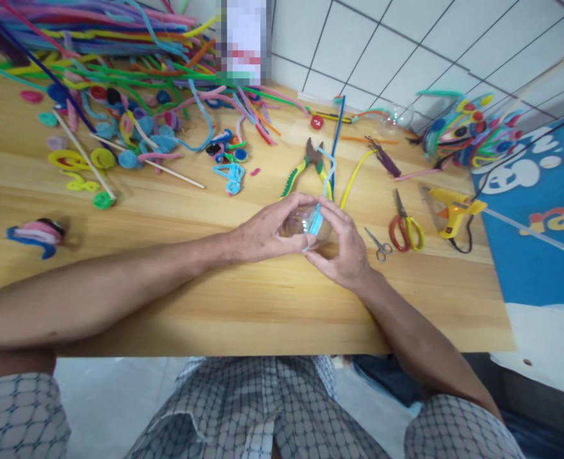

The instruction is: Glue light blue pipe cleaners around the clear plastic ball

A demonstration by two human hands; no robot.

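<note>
fingers (289, 220) of the left hand (263, 236) curl narrowly over the left side of a clear ball (301, 224). those of the right hand (344, 252) close on its right side, so both hands grip it between them. the ball sits just above the desk (263, 306), near the middle of its width and closer to the near edge than the far one. it is a see-through plastic shell. wood and skin show through its wall, and whether anything lies inside cannot be told. a light blue pipe cleaner (316, 222) bands the ball's right half, with one end rising free toward the far edge. the right fingertips lie on this band.

just beyond the hands lie pliers (305, 162) with yellow-green grips, a yellow pipe cleaner (356, 175) and a dark blue pipe cleaner (338, 137). toward the right edge lie small scissors (378, 244), then red-and-yellow scissors (405, 228), then a yellow glue gun (452, 210). a second clear globe (399, 116) rests at the far edge, beside a bundle of finished coloured pieces (468, 131) at the far right corner. a heap of loose pipe cleaners (95, 38) fills the far left corner. coiled discs (119, 146) and wooden sticks (83, 156) are spread in front of it. one pink-and-blue coil (36, 233) lies apart, near the left edge.
</note>
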